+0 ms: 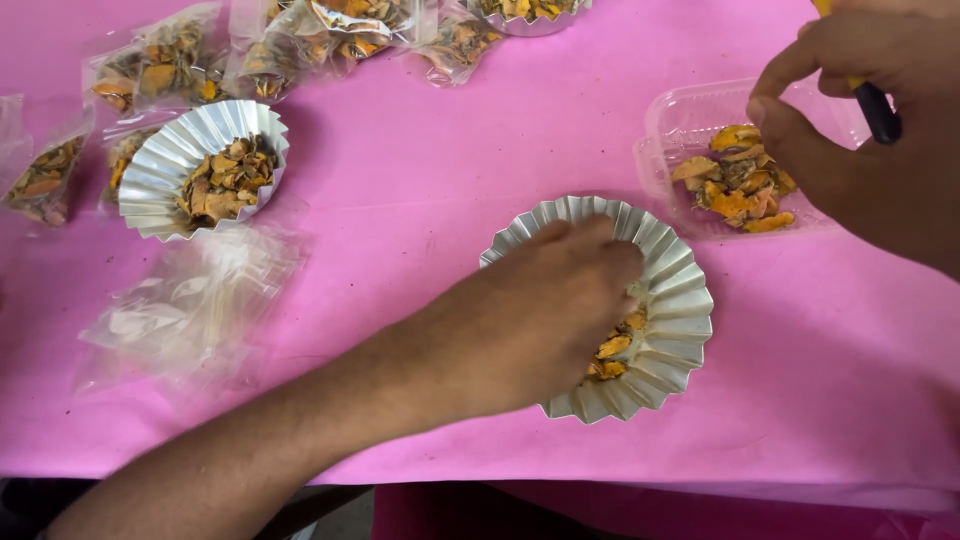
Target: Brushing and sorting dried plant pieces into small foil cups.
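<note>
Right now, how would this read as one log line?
left hand: in fluted foil dish, on orange chips | right hand: holding dark-tipped tool over clear tray

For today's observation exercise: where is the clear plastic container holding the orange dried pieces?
In the head view, the clear plastic container sits at upper right on the pink tablecloth, under the right hand, beyond the fluted foil dish.

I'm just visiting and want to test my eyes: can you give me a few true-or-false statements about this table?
1. The left hand reaches into a pleated silver dish. True.
2. The tablecloth is green. False: it is pink.
3. The right hand holds a dark-tipped tool above a clear plastic box. True.
4. The second silver dish is empty. False: it holds orange-brown dried pieces.
5. The clear box is empty. False: it holds similar pieces.
</note>
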